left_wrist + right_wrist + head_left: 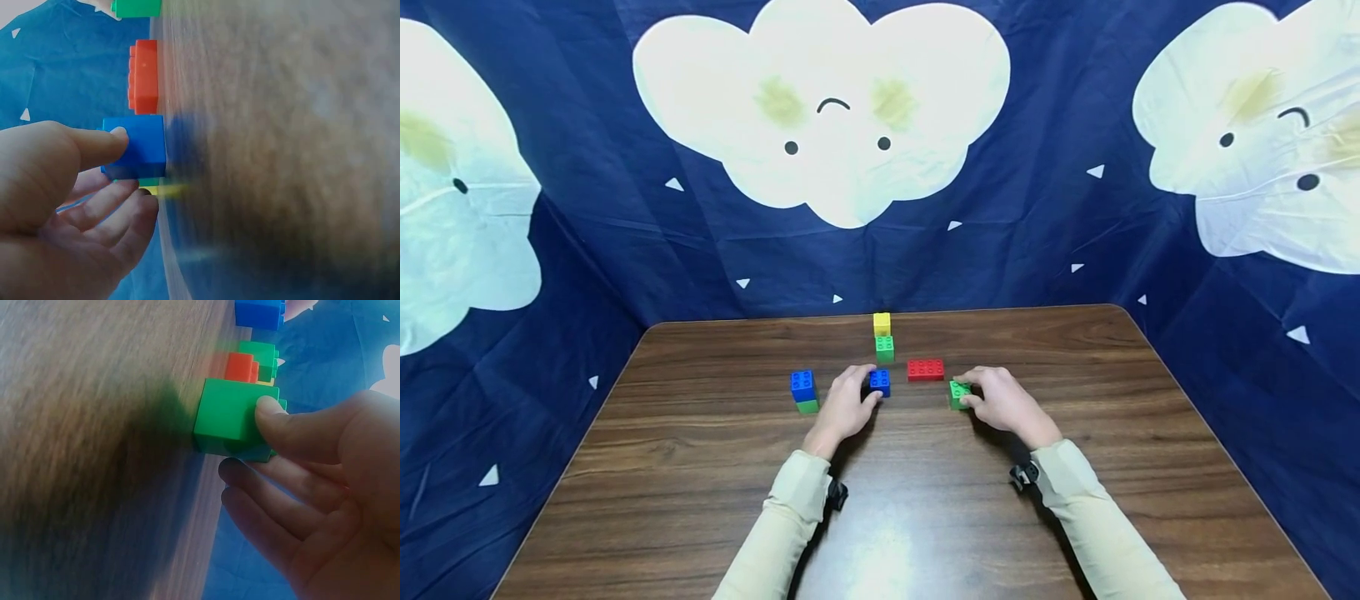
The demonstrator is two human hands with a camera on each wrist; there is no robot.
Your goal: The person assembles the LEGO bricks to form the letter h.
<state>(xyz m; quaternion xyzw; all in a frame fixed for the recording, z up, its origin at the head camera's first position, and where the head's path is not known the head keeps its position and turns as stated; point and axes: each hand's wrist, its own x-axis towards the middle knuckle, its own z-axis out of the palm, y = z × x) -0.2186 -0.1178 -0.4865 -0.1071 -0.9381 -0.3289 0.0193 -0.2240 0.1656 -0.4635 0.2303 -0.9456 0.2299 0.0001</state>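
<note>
My left hand (847,402) pinches a blue brick (880,382) near the middle of the table. In the left wrist view its thumb presses the near face of that brick, and the index finger is partly hidden behind it. My right hand (1000,398) holds a green brick (958,395) between thumb and fingers, the thumb on its near face in the right wrist view. Between the two held bricks, a little farther back, lies a long red brick (926,370), studs up, with neither hand on it.
Left of my left hand, a blue brick (802,384) sits on a green one (807,407). Behind the held blue brick stand another green brick (884,349) and a yellow brick (882,324), near the far edge of the wooden table (700,475). Dark blue cloth (1037,250) hangs around.
</note>
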